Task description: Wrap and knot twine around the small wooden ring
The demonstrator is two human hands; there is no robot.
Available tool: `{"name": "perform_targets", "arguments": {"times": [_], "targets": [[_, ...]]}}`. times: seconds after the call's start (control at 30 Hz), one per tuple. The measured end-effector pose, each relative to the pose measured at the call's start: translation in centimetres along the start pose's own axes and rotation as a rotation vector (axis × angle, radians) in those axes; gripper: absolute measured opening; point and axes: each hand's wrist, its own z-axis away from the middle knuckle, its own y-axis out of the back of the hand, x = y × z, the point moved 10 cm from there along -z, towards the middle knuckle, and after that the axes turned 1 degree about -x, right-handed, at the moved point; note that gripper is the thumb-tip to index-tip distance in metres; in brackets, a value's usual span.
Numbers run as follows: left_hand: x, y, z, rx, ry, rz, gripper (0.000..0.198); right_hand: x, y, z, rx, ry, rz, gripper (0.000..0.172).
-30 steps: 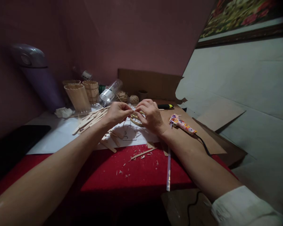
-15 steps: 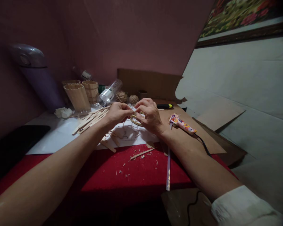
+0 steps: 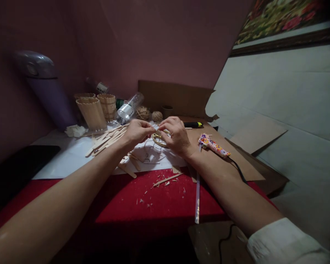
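My left hand [image 3: 139, 131] is closed in a pinch, its thumb and forefinger meeting the fingertips of my right hand [image 3: 176, 135]. Between them runs what looks like thin string, though the fingers cover most of it. Directly below the right fingers lies a round, yellowish-brown hoop [image 3: 161, 144] with pale strands across it, partly hidden by that hand. Loose string [image 3: 146, 147] curls over the white paper [image 3: 57, 161] beneath. Beside my left wrist, flat wooden craft sticks [image 3: 106, 141] are piled up.
A flower-patterned glue gun [image 3: 214, 146] rests on cardboard at right, its clear glue stick [image 3: 197, 201] overhanging the red cloth [image 3: 112, 201]. Behind stand wooden-stick cups [image 3: 92, 114], a plastic bottle [image 3: 128, 109] and twine balls [image 3: 157, 116]. A purple flask [image 3: 48, 95] stands left; wood scraps [image 3: 167, 179] lie in front.
Both hands stay pinched together in nearly the same place, with only slight finger movement. The whole view has shifted a little; the objects on the table stay put.
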Motion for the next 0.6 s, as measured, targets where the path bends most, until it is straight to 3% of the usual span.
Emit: {"name": "perform_targets", "arguments": {"times": [0.37, 0.6], "targets": [[0.4, -0.5, 0.2, -0.024, -0.034, -0.047, 0.008, -1.1, -0.6, 0.0, -0.063, 0.101, 0.044, 0.004], [-0.4, 0.0, -0.2, -0.023, -0.003, -0.007, 0.012, 2.5, 1.3, -0.8, 0.112, -0.11, -0.137, 0.014]]}}
